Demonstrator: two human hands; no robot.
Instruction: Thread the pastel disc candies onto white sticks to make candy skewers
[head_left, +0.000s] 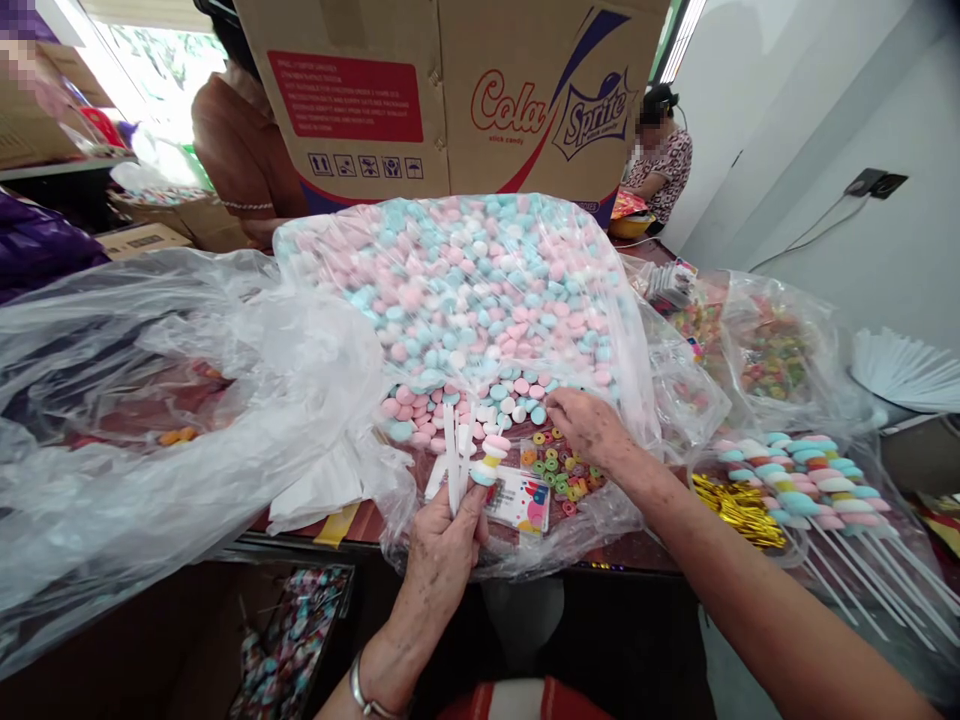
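Observation:
My left hand (448, 530) is closed around several white sticks (452, 450) and a candy stick (491, 460) with pink, white, yellow and blue pieces threaded on it. At the edge of the loose pastel candies (420, 410), my right hand (585, 425) has its fingers curled together; whatever is between them is hidden. Small ring-shaped candies (566, 470) in green, orange and red lie just below it. Printed cards (525, 500) lie behind my left hand. A big clear bag (480, 280) full of pink, blue and white candies spreads behind both hands.
Finished candy sticks (810, 480) lie at right beside gold twist ties (739, 510). White sticks (907, 370) stand farther right. A cardboard box (450, 100) stands behind the bag. Crumpled plastic (187, 450) covers the left. Two other people (240, 140) sit beyond. An open box of wrapped sweets (292, 640) is below.

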